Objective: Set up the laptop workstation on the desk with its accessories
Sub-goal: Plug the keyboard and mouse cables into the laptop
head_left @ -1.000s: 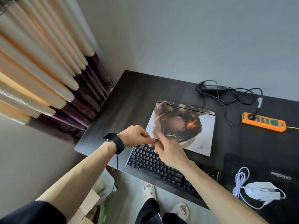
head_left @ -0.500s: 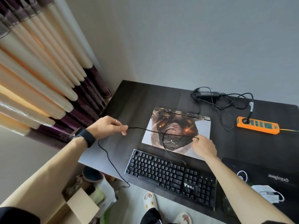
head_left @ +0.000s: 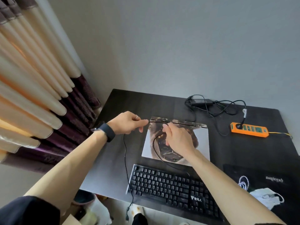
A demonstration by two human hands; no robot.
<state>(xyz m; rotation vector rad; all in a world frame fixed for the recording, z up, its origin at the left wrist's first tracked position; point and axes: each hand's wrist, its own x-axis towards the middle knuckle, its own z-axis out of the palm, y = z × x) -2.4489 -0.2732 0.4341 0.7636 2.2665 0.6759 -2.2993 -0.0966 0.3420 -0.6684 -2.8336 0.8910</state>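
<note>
A closed laptop (head_left: pixel 201 140) with a printed cover lies in the middle of the dark desk (head_left: pixel 134 103). In front of it sits a black keyboard (head_left: pixel 172 187). My left hand (head_left: pixel 128 124) and my right hand (head_left: pixel 178 138) both pinch the thin black keyboard cable (head_left: pixel 125 159) over the laptop's far left corner. A short stretch of cable runs taut between the hands. From my left hand the cable hangs down past the desk's front edge, its plug dangling near the floor. From my right hand a loop curves back over the laptop to the keyboard.
A black power adapter (head_left: pixel 200 101) with tangled cords lies at the back. An orange power strip (head_left: pixel 249 129) sits at the right. A black mouse pad (head_left: pixel 259 176) at the front right carries a white mouse (head_left: pixel 266 198) with a coiled cord. Curtains (head_left: pixel 32 95) hang at the left.
My hands drew apart along the cable, then came close together again, farther back over the laptop's rear edge. The camera view tilted upward and the plug end now dangles below the desk.
</note>
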